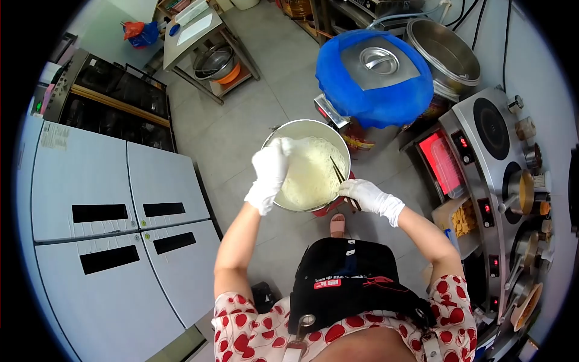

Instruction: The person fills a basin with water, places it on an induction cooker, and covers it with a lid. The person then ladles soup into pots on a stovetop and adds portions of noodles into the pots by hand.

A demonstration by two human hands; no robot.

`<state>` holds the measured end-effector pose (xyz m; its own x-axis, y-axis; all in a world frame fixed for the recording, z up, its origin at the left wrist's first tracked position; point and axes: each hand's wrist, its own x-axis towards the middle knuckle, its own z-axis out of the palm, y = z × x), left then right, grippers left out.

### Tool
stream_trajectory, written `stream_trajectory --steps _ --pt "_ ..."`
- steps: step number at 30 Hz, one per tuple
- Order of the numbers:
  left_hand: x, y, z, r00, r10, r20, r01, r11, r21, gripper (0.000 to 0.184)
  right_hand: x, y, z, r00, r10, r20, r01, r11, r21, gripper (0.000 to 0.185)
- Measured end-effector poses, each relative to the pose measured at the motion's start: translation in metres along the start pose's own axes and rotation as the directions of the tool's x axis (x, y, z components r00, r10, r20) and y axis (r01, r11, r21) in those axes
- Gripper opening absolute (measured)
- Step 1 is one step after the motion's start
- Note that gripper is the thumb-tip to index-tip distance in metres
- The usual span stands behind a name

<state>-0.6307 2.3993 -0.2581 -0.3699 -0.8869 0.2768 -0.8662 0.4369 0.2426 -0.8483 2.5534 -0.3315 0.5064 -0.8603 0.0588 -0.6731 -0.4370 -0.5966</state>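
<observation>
A large round metal pot stands in front of me, holding pale, creamy yellow noodle-like contents. My left hand, in a white glove, is over the pot's left side with its fingers bunched together; what they hold, if anything, I cannot make out. My right hand, also gloved in white, is at the pot's lower right edge, closed on dark chopsticks. Their far ends point into the pot, over the contents.
Right of the pot stands a container with a blue cover and metal lid. Induction cookers with pans line the right side. White refrigerator doors fill the left. A metal table stands at the back left.
</observation>
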Motion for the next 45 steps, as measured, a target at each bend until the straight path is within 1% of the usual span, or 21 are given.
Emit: stream_trajectory --steps 2,5,6,9,10,13,14,17,18,21,23,24,25,27,28,35,36,38,39,42,45 --pt "-0.009 -0.017 0.034 0.999 0.029 0.023 -0.029 0.999 0.014 0.019 0.001 -0.002 -0.002 0.999 0.025 0.020 -0.025 1.000 -0.003 0.031" --pt "-0.006 -0.008 0.019 0.999 0.039 -0.007 -0.039 0.999 0.034 0.022 -0.003 -0.004 -0.004 0.998 0.055 0.039 -0.053 0.997 -0.049 0.036" --pt "-0.003 -0.004 0.006 0.999 0.036 -0.028 -0.035 0.999 0.036 0.023 -0.004 -0.007 -0.007 0.996 0.064 0.057 -0.059 0.995 -0.083 0.045" --pt "0.008 0.001 -0.036 0.995 0.043 -0.086 -0.045 0.999 -0.017 0.028 -0.012 0.001 -0.003 0.997 0.080 0.000 -0.079 0.977 -0.198 0.051" --pt "0.015 0.005 -0.056 0.993 0.039 -0.110 -0.040 0.999 -0.009 0.032 -0.013 0.000 -0.013 0.995 0.084 0.060 -0.068 0.969 -0.238 0.054" --pt "0.035 0.009 -0.116 0.970 0.075 -0.231 -0.078 0.997 -0.005 0.032 -0.015 0.008 -0.030 0.988 0.141 0.058 -0.112 0.930 -0.350 0.053" --pt "0.041 0.012 -0.139 0.964 0.070 -0.258 -0.084 0.996 -0.043 0.031 -0.010 0.008 -0.040 0.966 0.231 0.116 -0.183 0.928 -0.325 0.055" --pt "0.052 0.032 -0.198 0.943 -0.075 -0.325 -0.091 0.879 -0.467 0.027 0.002 -0.005 -0.074 0.944 0.313 0.102 -0.289 0.936 -0.198 0.055" --pt "0.056 0.032 -0.213 0.925 -0.046 -0.376 -0.139 0.882 -0.450 0.029 0.008 -0.001 -0.076 0.942 0.320 0.101 -0.304 0.941 -0.150 0.059" --pt "0.065 0.050 -0.251 0.900 -0.064 -0.432 -0.161 0.871 -0.464 0.028 0.032 -0.004 -0.081 0.939 0.273 -0.209 -0.248 0.959 0.138 0.068" --pt "0.065 0.068 -0.269 0.912 -0.163 -0.376 -0.124 0.764 -0.633 0.029 0.055 -0.028 -0.096 0.911 0.307 -0.276 -0.234 0.935 0.268 0.081" --pt "0.068 0.069 -0.269 0.902 -0.122 -0.414 -0.175 0.773 -0.609 0.029 0.065 -0.031 -0.096 0.895 0.314 -0.316 -0.214 0.925 0.314 0.082" --pt "0.079 0.050 -0.257 0.924 0.012 -0.383 -0.231 0.814 -0.533 0.027 0.070 -0.035 -0.093 0.878 0.325 -0.351 -0.193 0.912 0.361 0.084" --pt "0.085 0.037 -0.227 0.931 0.077 -0.358 -0.202 0.923 -0.328 0.026 0.077 -0.035 -0.092 0.897 0.314 -0.312 -0.184 0.906 0.382 0.088" --pt "0.077 0.043 -0.223 0.952 0.006 -0.305 -0.123 0.923 -0.365 0.026 0.077 -0.037 -0.092 0.901 0.314 -0.299 -0.185 0.902 0.390 0.090" --pt "0.059 0.070 -0.248 0.925 -0.099 -0.366 -0.168 0.758 -0.631 0.020 0.071 -0.036 -0.103 0.886 0.331 -0.325 -0.174 0.887 0.428 0.099" --pt "0.060 0.073 -0.260 0.923 -0.087 -0.374 -0.171 0.780 -0.602 0.020 0.072 -0.036 -0.102 0.883 0.317 -0.345 -0.159 0.895 0.417 0.100" --pt "0.066 0.078 -0.268 0.919 0.004 -0.394 -0.235 0.808 -0.540 0.023 0.078 -0.039 -0.099 0.874 0.297 -0.385 -0.112 0.894 0.435 0.093" --pt "0.066 0.080 -0.268 0.922 0.007 -0.386 -0.231 0.812 -0.536 0.024 0.080 -0.041 -0.096 0.869 0.288 -0.403 -0.090 0.893 0.442 0.090" --pt "0.066 0.084 -0.268 0.919 0.016 -0.393 -0.249 0.796 -0.551 0.029 0.093 -0.019 -0.070 0.934 0.234 -0.272 -0.080 0.874 0.479 0.069" --pt "0.067 0.086 -0.269 0.915 0.013 -0.402 -0.230 0.836 -0.497 0.028 0.120 -0.017 -0.040 0.924 0.183 -0.337 0.002 0.876 0.482 0.047"
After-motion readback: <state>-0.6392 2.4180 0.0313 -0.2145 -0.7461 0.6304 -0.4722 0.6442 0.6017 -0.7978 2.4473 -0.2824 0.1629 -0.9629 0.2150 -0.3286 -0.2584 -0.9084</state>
